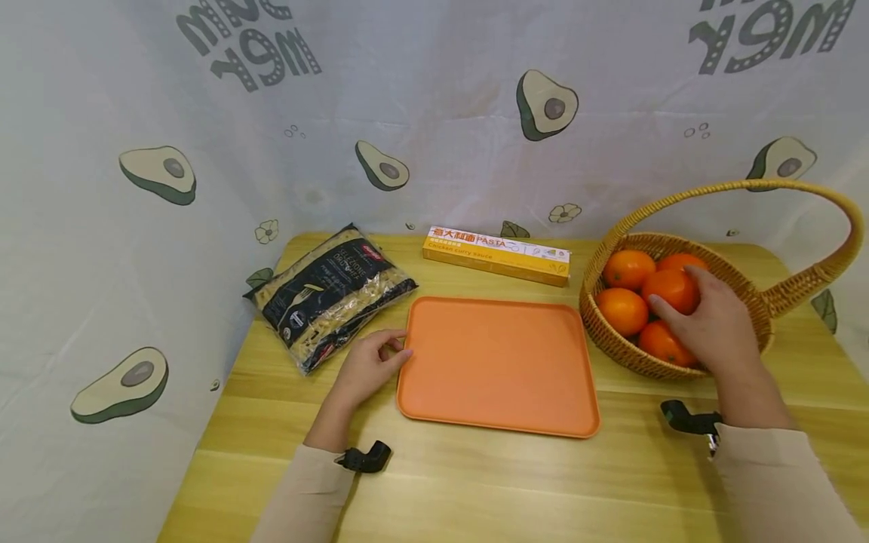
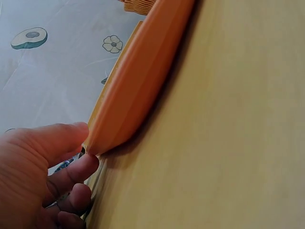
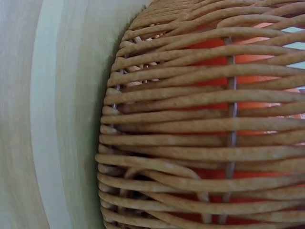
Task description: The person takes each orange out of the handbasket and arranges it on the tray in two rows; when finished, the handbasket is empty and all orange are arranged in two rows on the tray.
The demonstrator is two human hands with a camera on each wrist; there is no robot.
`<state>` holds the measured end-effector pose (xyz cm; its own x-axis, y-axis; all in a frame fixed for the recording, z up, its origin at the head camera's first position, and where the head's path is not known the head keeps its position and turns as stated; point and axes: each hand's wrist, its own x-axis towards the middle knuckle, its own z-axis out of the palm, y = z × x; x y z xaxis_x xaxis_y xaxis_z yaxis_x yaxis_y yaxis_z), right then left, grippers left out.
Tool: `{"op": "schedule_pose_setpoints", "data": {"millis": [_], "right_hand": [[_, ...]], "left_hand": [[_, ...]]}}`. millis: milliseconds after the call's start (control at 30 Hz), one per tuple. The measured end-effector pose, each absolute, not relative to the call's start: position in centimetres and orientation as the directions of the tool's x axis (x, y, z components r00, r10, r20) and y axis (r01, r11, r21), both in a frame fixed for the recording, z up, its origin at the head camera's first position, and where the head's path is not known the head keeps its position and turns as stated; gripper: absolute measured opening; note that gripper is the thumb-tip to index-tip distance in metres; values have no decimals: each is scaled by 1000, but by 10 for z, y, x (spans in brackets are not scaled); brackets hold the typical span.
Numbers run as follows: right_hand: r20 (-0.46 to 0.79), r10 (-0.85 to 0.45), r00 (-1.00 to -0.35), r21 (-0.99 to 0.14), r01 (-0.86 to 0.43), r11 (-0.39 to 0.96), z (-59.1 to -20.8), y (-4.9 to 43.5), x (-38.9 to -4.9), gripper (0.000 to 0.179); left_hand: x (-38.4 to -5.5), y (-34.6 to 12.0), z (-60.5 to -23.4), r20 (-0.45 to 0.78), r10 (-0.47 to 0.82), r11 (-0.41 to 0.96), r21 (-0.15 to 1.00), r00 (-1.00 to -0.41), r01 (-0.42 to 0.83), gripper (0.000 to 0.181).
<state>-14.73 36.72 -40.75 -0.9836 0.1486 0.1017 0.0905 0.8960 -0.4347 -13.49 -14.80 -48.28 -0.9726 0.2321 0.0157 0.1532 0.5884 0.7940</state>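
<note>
My left hand [image 1: 370,367] is at the left rim of an orange rectangular tray [image 1: 498,369]. In the left wrist view, thumb and forefinger pinch the corner of that tray [image 2: 138,76], the other fingers curled below. Over on the right, my right hand [image 1: 720,320] reaches into a wicker basket [image 1: 631,354] and grips an orange [image 1: 668,290] from above, thumb on its near left side. Several other oranges [image 1: 621,311] lie around it in the basket. The right wrist view is filled by the basket's woven side [image 3: 190,124], with orange fruit behind the gaps; the hand is hidden there.
A clear and black bag of pasta [image 1: 333,294] lies at the left, close to the tray. Behind the tray rests a yellow and white pasta box [image 1: 495,256]. The basket's tall handle [image 1: 733,188] arches over its right side. A printed curtain [image 1: 441,113] hangs behind the wooden table [image 1: 475,483].
</note>
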Motion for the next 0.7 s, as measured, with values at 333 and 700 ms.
{"op": "schedule_pose_setpoints", "data": {"millis": [333, 700], "right_hand": [[113, 182, -977, -454, 112, 884, -409, 363, -147, 82], [123, 195, -973, -465, 116, 878, -406, 361, -143, 84]], "left_hand": [[-133, -147, -488, 46, 187, 615, 773, -981, 153, 30], [-133, -148, -492, 51, 172, 593, 792, -984, 145, 30]]}}
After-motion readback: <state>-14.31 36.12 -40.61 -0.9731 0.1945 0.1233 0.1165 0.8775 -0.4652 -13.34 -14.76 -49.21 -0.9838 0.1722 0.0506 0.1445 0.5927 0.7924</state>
